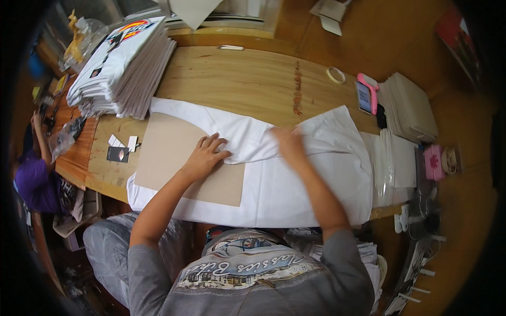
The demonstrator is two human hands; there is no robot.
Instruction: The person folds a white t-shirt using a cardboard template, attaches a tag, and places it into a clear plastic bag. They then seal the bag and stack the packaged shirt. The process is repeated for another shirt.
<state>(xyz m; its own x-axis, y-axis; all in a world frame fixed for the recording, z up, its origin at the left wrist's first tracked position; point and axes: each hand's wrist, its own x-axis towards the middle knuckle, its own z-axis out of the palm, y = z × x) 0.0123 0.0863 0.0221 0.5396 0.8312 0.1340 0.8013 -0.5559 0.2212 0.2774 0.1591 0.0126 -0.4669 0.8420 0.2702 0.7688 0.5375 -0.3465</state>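
In the head view, I have a soft white fabric garment (305,192) spread across the middle of the smooth, pale wooden table (237,71), its upper band rumpled into ridges and its lower part lying flatter. A flat, stiff beige board (171,152) rests on its nearer-nine-o'clock part, straight-edged below, cloth curving over its upper edge. My left hand (204,154), toward nine o'clock, lies palm down with fingers slightly spread, touching the cloth's edge and the board. My right hand (289,145), toward two, is on the crumpled cloth, too motion-blurred for me to say whether it grips. At ten o'clock rises a thick stack of folded white shirts (126,68); at three lie glossy clear plastic sleeves (383,168); between one and two sits a ring-shaped pale tape roll (336,75).
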